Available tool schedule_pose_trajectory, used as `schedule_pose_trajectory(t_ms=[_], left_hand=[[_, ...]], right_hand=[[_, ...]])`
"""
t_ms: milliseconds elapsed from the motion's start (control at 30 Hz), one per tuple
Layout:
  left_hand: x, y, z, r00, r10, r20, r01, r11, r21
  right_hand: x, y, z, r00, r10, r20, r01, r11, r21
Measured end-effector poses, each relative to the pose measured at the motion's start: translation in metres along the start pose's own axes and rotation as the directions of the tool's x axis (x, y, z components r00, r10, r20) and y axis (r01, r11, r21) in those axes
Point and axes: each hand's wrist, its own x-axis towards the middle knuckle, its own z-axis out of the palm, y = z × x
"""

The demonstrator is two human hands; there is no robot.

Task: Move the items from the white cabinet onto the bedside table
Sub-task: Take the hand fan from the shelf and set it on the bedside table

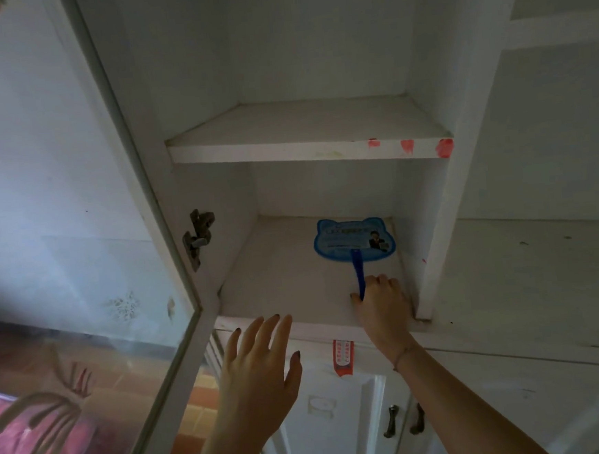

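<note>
The fingers point(385, 284) of the right hand point(383, 304) curl round the near end of a blue handle point(358, 270), thumb on its left side, so the grip looks closed on it. Just beyond the fingertips the handle runs to the fan point(351, 239), a blue cat-eared card lying flat on the lower shelf point(277, 286) of the white cabinet point(434, 223), toward its back right corner. Left of that grip and nearer, the left hand point(259, 373) hovers with fingers straight and spread, holding nothing, just before the shelf's front edge. Further left stands the open glass door point(83, 315).

This looks like the pick-up step: the fan is grasped but not yet lifted. Next it needs drawing out over the shelf edge, clear of the door, then carrying to the bedside table, which is out of view.
</note>
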Motion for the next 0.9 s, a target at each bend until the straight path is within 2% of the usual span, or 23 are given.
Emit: schedule_pose_trajectory(t_ms=[467, 633, 767, 900], left_hand=[[-0.013, 0.001, 0.002, 1.0, 0.009, 0.03, -0.008, 1.0, -0.019], [-0.02, -0.002, 0.001, 0.998, 0.021, 0.053, -0.019, 0.999, -0.029], [-0.026, -0.005, 0.0, 0.998, 0.032, 0.054, -0.03, 0.999, -0.043], [-0.029, -0.007, 0.002, 0.997, 0.052, 0.049, -0.049, 0.997, -0.054]], right_hand=[[-0.006, -0.011, 0.001, 0.988, 0.139, -0.063, -0.132, 0.986, 0.104], [-0.004, -0.008, -0.007, 0.973, 0.209, 0.093, -0.211, 0.978, 0.004], [-0.01, -0.007, -0.01, 0.972, 0.209, 0.104, -0.214, 0.976, 0.037], [-0.033, -0.004, -0.017, 0.978, 0.198, 0.057, -0.201, 0.979, 0.045]])
